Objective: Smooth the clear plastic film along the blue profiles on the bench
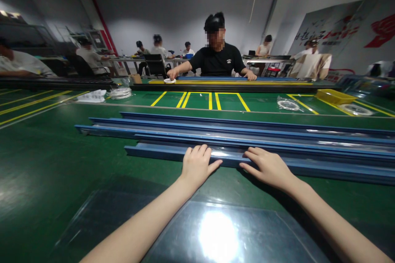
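Several long blue rails (234, 133) lie side by side across the green table (46, 160) in front of me. My left hand (196, 165) rests on the near edge of the closest blue rail (160, 153), fingers curled over its lip and thumb out to the right. My right hand (268, 167) lies a little to its right on the same rail, fingers laid over the edge. Both hands press on the rail and neither lifts it.
A glossy clear sheet (197, 230) lies on the table under my forearms. Across the table a person in a black shirt (217, 61) handles another long rail (228, 83). White tape rolls (288, 104), a yellow tray (335, 96) and other seated people are farther back.
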